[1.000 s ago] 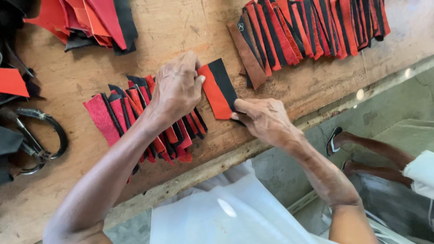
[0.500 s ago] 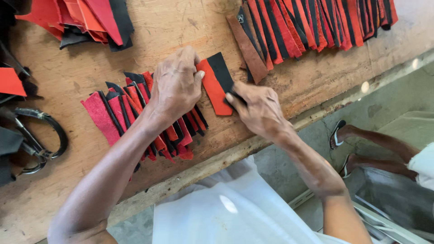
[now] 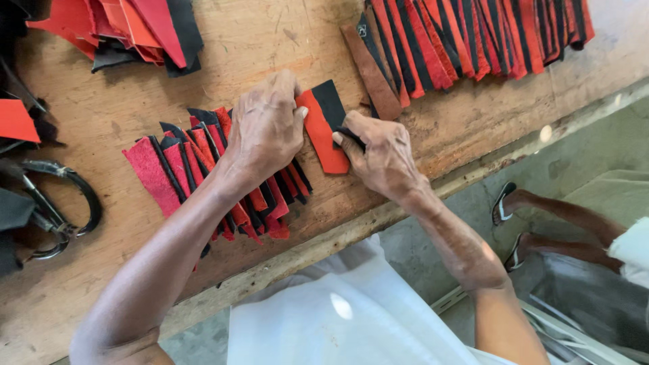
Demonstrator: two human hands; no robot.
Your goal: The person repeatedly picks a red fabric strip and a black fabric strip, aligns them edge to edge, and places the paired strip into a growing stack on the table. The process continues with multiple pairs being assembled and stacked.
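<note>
A fanned row of red and black leather strips [image 3: 169, 169] lies on the wooden table [image 3: 270, 47]. My left hand [image 3: 267, 128] rests flat on the right end of that row, fingers together, pressing it down. My right hand [image 3: 378, 152] pinches the right edge of a red and black leather piece [image 3: 323, 125] that lies at the row's end, between both hands. The thumb of my left hand touches this piece's left edge.
A second long row of red and black strips [image 3: 473, 34] runs along the far right, with a brown strip [image 3: 370, 71] at its near end. Loose red and black pieces [image 3: 135, 27] pile at the far left. Large black scissors [image 3: 57, 209] lie left. Another person's sandalled feet [image 3: 514, 223] are below the table edge.
My right hand has slid the red and black piece left and up against the end of the row. My left hand has stayed on the row.
</note>
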